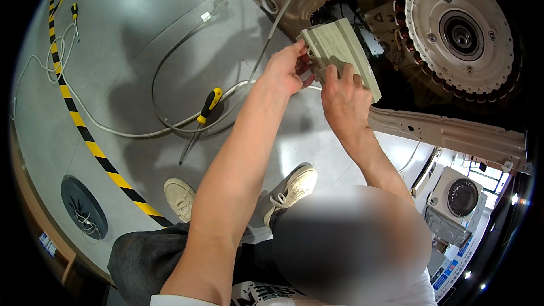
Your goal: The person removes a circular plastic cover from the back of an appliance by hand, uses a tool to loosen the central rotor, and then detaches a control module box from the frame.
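Note:
A flat, pale beige plastic housing (pixel 343 42) with a ribbed face is held tilted beside the open back of a washing machine. My left hand (pixel 288 67) grips its left end, fingers closed around the edge by some small dark openings. My right hand (pixel 347 101) is closed on the near long edge, with its fingers bent over the ribbed face; the thumb is hidden. Behind the housing, dark wiring (pixel 323 16) shows inside the machine's frame (pixel 442 128). To the right sits the round, light motor rotor (pixel 422 22) with coppery coils around its rim.
A yellow-and-black screwdriver (pixel 211 105) lies on the grey floor by a looped grey hose (pixel 154 73) and a white cable (pixel 122 134). Another screwdriver (pixel 75 12) lies near striped floor tape (pixel 90 141). A dark round disc (pixel 71 204) is at lower left, another washer (pixel 453 192) at right.

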`<state>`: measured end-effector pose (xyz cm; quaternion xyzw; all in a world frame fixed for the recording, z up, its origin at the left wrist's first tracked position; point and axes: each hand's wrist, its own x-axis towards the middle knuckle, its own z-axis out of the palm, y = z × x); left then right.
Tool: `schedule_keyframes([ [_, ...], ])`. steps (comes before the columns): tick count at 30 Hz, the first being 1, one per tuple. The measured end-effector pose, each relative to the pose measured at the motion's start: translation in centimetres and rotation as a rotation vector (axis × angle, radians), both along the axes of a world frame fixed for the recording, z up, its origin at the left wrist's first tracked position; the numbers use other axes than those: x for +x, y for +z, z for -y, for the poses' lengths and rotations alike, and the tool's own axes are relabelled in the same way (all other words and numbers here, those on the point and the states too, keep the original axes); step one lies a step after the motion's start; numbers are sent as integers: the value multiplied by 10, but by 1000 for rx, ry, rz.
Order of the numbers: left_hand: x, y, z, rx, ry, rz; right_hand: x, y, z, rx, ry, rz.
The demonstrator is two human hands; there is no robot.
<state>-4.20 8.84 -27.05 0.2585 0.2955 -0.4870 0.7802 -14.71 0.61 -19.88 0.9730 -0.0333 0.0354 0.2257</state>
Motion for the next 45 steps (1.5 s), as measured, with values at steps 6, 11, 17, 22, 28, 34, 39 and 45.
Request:
schedule_keyframes([
  [6, -1, 2, 0, 9, 20, 16, 0, -4, 0, -1, 19, -5],
  [11, -14, -1, -2, -46, 120, 47, 2, -8, 7, 7, 35, 49],
  [17, -19, -1, -2, -69, 107, 111, 3, -5, 14, 58, 66, 36],
  [22, -14, -1, -1, -106, 90, 144, 9, 10, 17, 155, 38, -30],
  [28, -29, -18, 10, -156, 197, 160, 22, 37, 31, 377, -110, -23],
  [34, -47, -14, 26, -108, -61, 307, 64, 86, 58, 530, -235, -204],
  [39, -39, 2, 29, -150, -114, 284, 76, 90, 71, 638, -295, -248],
  [45, -39, 2, 30, -365, -127, 371, 61, 84, 70, 1077, -400, -199],
])
